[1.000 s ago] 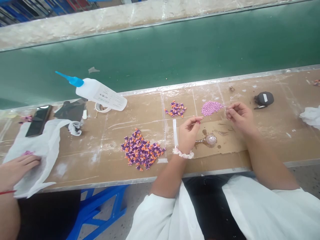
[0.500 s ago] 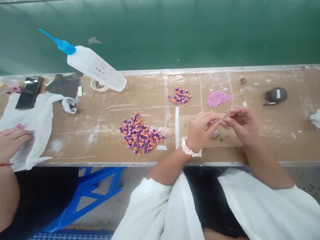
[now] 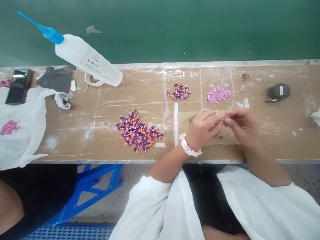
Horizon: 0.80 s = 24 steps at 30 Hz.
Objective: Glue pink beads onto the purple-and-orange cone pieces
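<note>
Above the cardboard sheet [image 3: 183, 128], I record the left hand [image 3: 203, 128] and right hand [image 3: 243, 126] meeting at the fingertips. Pink pile [image 3: 218, 95] lies beyond; either hand's grip I cannot tell

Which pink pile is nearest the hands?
The pink pile on the brown tabletop, just beyond the left hand and right hand. Other pink pieces lie far left, on or near the white cloth.

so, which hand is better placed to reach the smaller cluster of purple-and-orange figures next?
Left, likely: the left hand, wearing the pale ruffled wristband, is nearer that cluster; the right hand is farther right, beyond it. What either holds is hard to tell.
</note>
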{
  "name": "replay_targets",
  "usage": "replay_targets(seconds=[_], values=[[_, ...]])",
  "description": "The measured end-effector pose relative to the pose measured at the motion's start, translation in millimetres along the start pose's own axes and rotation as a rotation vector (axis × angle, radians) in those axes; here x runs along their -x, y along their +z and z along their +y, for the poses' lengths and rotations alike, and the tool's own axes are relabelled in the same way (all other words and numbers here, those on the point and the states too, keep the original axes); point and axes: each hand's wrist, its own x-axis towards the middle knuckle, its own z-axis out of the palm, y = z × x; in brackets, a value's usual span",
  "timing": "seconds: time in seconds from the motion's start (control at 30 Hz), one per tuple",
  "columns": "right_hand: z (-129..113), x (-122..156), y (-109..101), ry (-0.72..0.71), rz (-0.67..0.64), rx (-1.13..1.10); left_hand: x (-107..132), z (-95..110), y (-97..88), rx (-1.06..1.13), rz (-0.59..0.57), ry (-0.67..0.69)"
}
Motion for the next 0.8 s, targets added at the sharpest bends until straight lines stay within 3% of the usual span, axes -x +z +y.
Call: replay_targets(seconds=[0.13, 0.23, 0.3, 0.4, 0.57, 0.7, 0.8], values=[[1.9, 2.5, -1.5, -0.05, -0.042, 0.023, -1.0, 4.6, -3.7, 0.244, -0.087, -0.28], [2.5, 2.1, -2.6, -0.119, -0.049, 0.083, -2.6, 5.2, -5.7, 0.587, -0.16, -0.6], [1.6, 0.5, -2.8, -0.178, -0.052, 0.151, -3.9, 4.4, -6.4, 0.808, -0.191, -0.731], [-1.0, -2.2, -2.1, -0.229, -0.045, 0.244, -5.3, 3.4, -6.6, 0.959, -0.217, -0.779], [-5.2, -4.6, -1.9, -0.306, -0.067, 0.335, -5.1, 3.0, -6.0, 0.993, -0.236, -0.822], [-5.8, -5.3, -3.8, -0.344, -0.111, 0.401, -4.6, 2.8, -6.9, 0.912, -0.252, -0.83], [-5.3, -5.8, -5.1, -0.341, -0.126, 0.403, -4.2, 3.2, -7.8, 0.744, -0.248, -0.717]])
